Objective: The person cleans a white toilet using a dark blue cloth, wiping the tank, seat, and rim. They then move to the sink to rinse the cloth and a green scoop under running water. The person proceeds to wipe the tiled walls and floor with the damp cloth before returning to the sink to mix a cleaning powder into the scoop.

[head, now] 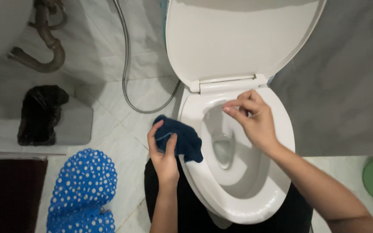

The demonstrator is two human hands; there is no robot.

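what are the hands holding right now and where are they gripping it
The left hand grips a dark blue cloth at its bunched left edge, thumb and fingers pinching it beside the toilet seat. The right hand holds nothing visible; it hovers over the bowl.

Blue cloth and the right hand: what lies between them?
In the head view, only the white toilet seat rim and open bowl separate the blue cloth from the right hand.

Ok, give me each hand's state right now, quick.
Left hand: closed on a dark blue cloth at the toilet seat rim.
Right hand: fingertips pinched over the bowl; anything held cannot be told.
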